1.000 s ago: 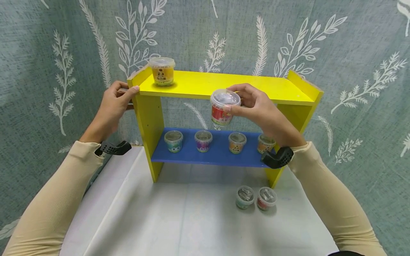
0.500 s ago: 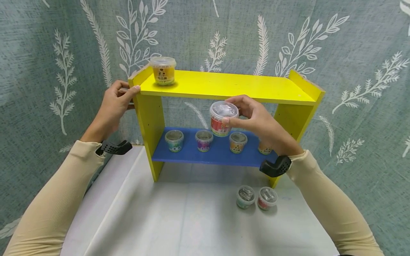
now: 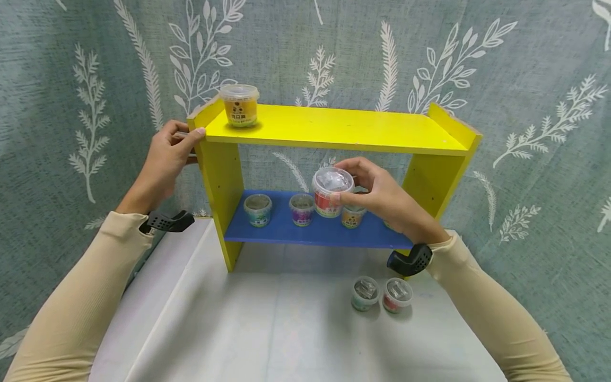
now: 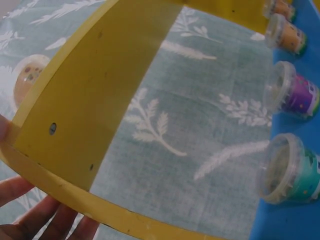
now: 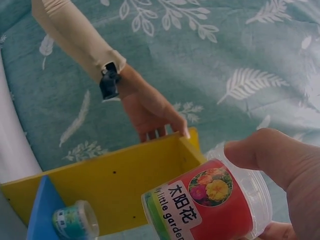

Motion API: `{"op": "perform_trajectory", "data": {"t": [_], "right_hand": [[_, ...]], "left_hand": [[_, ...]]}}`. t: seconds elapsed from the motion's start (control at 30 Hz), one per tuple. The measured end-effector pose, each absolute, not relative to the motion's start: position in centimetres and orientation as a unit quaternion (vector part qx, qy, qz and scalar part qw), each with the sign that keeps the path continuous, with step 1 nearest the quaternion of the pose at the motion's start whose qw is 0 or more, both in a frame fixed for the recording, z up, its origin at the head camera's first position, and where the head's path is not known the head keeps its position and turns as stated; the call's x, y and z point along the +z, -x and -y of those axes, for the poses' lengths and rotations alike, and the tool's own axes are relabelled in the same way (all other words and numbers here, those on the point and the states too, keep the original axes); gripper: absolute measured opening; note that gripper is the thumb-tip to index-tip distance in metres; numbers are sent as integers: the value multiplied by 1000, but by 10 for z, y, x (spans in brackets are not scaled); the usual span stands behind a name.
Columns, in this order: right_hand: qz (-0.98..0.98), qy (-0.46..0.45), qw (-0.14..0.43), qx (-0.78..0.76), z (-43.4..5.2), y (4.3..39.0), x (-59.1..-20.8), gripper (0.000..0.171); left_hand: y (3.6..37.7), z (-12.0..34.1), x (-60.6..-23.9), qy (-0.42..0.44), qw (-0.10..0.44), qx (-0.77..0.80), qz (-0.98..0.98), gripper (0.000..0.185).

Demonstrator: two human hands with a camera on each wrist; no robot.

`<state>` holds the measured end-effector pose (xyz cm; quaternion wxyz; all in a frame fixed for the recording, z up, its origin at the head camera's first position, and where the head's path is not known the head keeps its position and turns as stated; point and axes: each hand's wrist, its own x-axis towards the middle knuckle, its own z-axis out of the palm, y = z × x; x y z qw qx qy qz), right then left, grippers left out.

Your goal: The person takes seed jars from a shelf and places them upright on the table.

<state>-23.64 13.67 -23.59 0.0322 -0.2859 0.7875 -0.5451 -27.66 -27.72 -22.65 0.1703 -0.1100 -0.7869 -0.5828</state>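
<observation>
Meanwhile, right hand (image 3: 382, 199) grips red tub (image 3: 329, 193) — left hand (image 3: 164, 162) holds shelf (image 3: 334, 130).

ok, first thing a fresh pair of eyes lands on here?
The bright yellow shelf unit with its blue lower shelf, set against the leaf-print curtain. In front of it the right hand holds a red-labelled cup level with the blue shelf's row of small cups, while the left hand grips the unit's top left corner. A lone orange cup stands at the top shelf's left end.
</observation>
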Motion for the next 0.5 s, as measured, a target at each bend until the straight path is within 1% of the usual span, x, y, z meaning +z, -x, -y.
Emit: {"op": "perform_trajectory", "data": {"t": [0.5], "right_hand": [[-795, 301, 57, -524, -137, 232, -255, 64]], "left_hand": [[276, 278, -226, 112, 166, -584, 787, 33]]}}
